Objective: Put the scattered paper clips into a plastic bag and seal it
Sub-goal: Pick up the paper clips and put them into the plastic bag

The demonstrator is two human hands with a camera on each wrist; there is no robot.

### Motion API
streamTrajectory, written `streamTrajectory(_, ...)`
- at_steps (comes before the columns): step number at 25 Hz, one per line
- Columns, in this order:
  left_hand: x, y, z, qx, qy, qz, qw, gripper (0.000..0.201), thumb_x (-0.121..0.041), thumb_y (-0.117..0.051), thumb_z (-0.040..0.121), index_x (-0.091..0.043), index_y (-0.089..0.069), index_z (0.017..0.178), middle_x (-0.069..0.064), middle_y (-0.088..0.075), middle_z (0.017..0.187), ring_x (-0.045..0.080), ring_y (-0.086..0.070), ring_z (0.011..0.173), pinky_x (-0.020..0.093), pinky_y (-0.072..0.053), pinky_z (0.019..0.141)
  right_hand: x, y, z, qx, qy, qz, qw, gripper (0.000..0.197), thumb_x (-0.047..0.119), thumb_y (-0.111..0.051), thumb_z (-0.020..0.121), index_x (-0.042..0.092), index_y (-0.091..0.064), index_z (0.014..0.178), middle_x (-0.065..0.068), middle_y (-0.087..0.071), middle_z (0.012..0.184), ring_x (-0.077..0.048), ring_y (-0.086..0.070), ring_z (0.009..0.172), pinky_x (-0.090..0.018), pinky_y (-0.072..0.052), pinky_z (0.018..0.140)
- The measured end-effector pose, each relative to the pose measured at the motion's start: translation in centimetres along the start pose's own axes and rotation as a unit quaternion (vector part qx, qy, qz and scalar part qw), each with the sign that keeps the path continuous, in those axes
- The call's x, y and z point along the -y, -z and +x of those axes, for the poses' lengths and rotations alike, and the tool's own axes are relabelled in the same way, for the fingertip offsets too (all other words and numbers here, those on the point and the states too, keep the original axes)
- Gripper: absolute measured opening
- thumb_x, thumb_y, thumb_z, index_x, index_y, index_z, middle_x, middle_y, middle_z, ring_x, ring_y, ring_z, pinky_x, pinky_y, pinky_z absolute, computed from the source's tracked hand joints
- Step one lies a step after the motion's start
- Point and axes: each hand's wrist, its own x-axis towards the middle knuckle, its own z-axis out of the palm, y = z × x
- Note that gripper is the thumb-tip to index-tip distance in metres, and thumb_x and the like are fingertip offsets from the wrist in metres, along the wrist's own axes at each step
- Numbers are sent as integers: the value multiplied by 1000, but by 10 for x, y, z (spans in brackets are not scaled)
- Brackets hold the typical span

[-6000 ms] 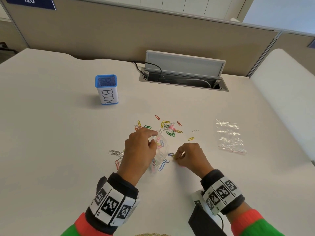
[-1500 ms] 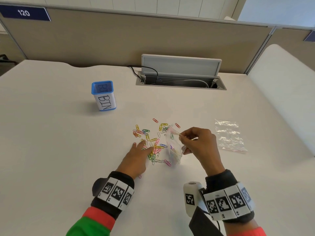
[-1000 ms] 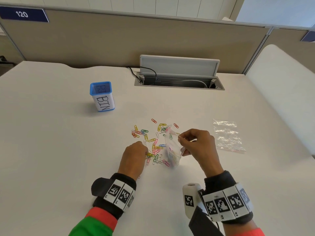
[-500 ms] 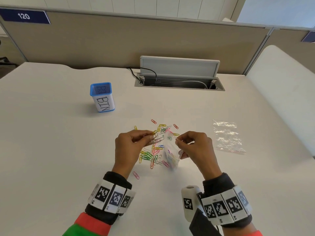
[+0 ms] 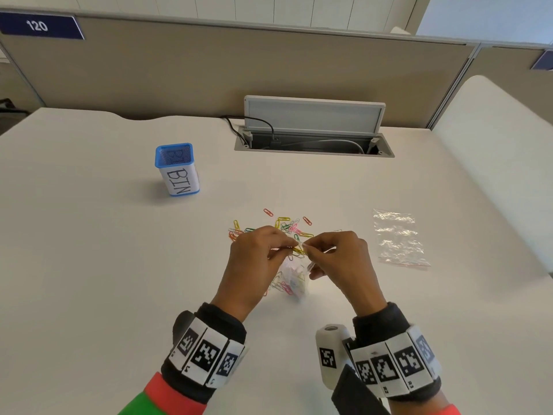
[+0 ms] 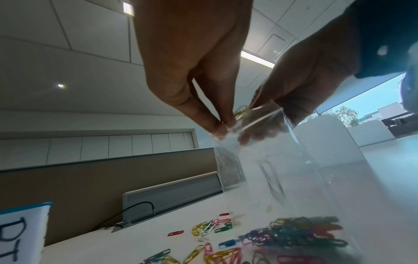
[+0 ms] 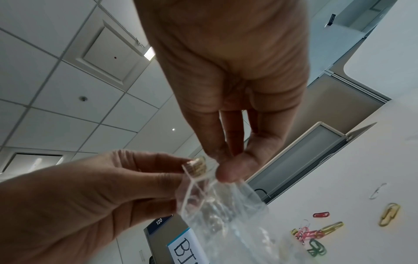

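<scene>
Two hands (image 5: 299, 259) pinch crinkled clear bag (image 5: 294, 280), looped wire clips (image 6: 300, 232) inside.

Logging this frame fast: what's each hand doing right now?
Left hand: pinching a few paper clips at the mouth of the plastic bag.
Right hand: pinching the bag's top edge, holding it up.

Left hand (image 5: 257, 259) brought clips (image 5: 297, 250) to bag mouth (image 5: 305, 245).

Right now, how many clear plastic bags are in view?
2. One bag hangs between the left hand and right hand, partly filled with clips; the spare bag lies flat at the table's right.
</scene>
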Motion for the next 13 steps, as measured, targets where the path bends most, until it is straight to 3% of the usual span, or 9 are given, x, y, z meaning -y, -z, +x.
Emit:
streamTrajectory(7,-5,8,-2,39,44,-37,998,29,-9,-60,85,-18,-67,112,0,-68,119,14,-65,105,27,-53,94,1,-1,-1,2,-4,9,1000,10,10,-63,84,4,-71,86,-7,-69,70,-5,-60,38,-12,-53,48)
streamTrajectory(10,3,13,0,-13,75,-146,986,26,-2,-55,87,-15,-70,103,3,-72,106,12,-69,95,22,-56,86,0,2,0,-1,-8,10,1000,9,9,-63,84,6,-71,85,-1,-67,69,-5,-61,39,-13,-54,48)
streamTrajectory(13,29,11,4,-50,139,-142,979,28,3,-49,89,-12,-69,101,8,-71,106,20,-67,100,32,-57,88,-2,5,-1,-11,-9,14,1000,9,9,-61,84,9,-70,82,-1,-68,67,-6,-62,40,-16,-56,52)
